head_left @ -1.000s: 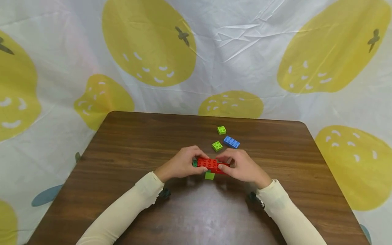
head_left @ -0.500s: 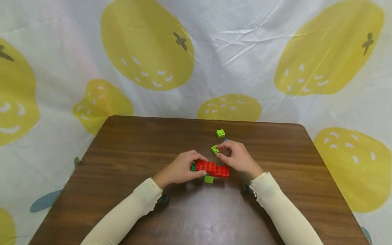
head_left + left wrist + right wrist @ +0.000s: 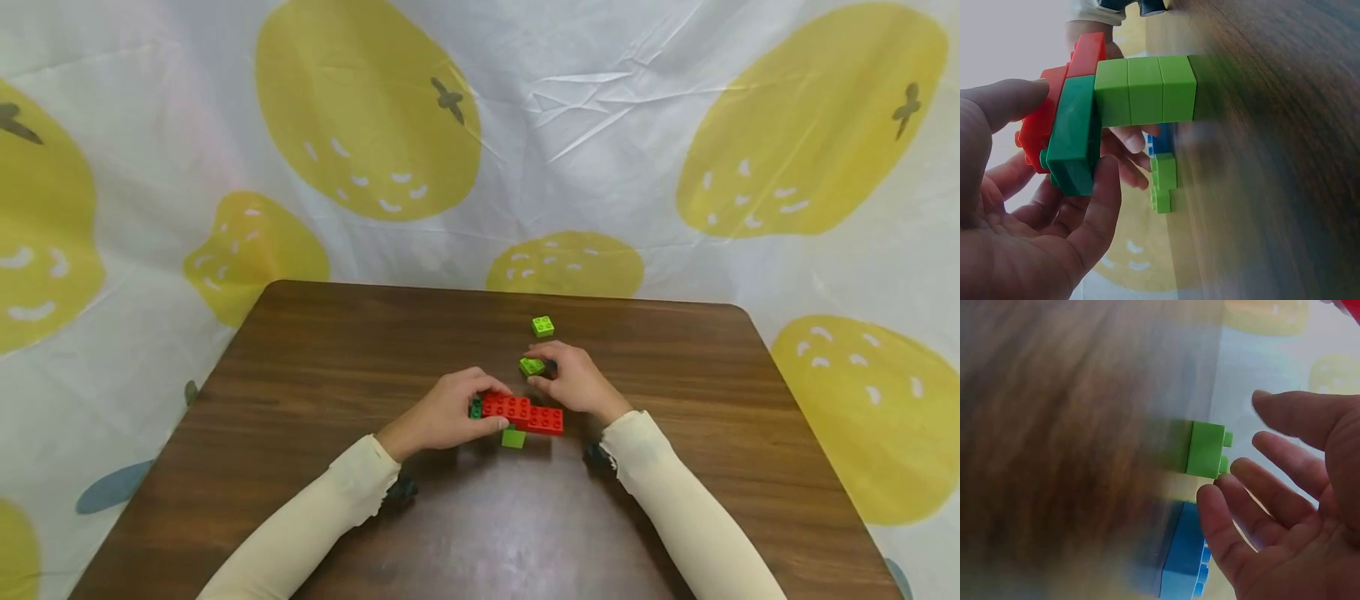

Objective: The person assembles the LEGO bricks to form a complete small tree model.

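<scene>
My left hand grips a built-up toy brick assembly, thumb on the upper red brick and a finger against the dark green brick. A second red brick juts out to the right, one level lower. Beneath the dark green brick, a column of three lime bricks reaches down to the table. My right hand hovers by a loose lime brick, its thumb and fingers spread, and nothing is gripped. A blue brick lies beside that hand, hidden behind it in the head view.
Another loose lime brick sits farther back on the brown wooden table. A white cloth with yellow fruit prints hangs behind the table's back edge.
My right hand has left the lower red brick and reached away to the loose lime brick, now covering the blue brick. My left hand stays on the assembly.
</scene>
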A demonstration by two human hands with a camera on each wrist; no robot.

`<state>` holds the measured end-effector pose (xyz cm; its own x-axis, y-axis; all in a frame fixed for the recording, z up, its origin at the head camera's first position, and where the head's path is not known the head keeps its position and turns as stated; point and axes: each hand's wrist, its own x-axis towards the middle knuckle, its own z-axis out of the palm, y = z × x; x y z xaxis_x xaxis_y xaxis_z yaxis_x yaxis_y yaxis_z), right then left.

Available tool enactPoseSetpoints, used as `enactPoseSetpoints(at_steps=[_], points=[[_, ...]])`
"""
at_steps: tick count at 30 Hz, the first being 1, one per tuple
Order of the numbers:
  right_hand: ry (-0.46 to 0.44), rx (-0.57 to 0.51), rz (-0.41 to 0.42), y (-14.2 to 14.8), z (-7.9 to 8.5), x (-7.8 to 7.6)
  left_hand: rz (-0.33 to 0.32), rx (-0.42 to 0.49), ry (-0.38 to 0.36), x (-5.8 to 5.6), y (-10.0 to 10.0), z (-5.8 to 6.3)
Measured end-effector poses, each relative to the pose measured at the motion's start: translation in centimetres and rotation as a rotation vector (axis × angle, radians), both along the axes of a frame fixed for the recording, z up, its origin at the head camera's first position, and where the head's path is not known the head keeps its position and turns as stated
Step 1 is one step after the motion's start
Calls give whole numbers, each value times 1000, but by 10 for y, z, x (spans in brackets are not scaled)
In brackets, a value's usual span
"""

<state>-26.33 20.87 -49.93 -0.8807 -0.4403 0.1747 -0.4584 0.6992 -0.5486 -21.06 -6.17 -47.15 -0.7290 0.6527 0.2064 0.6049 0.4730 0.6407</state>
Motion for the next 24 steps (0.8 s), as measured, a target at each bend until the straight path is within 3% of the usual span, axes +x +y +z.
enactPoseSetpoints(at_steps=[8, 15, 24], points=[[-31, 113, 46, 1, 2, -4, 0, 1, -8, 0, 1, 1], [-93, 85, -36, 2, 2, -5, -6, 8, -16, 0, 1, 0], [-105, 67, -31, 6, 1, -7, -2, 5, -22, -1, 1, 0]])
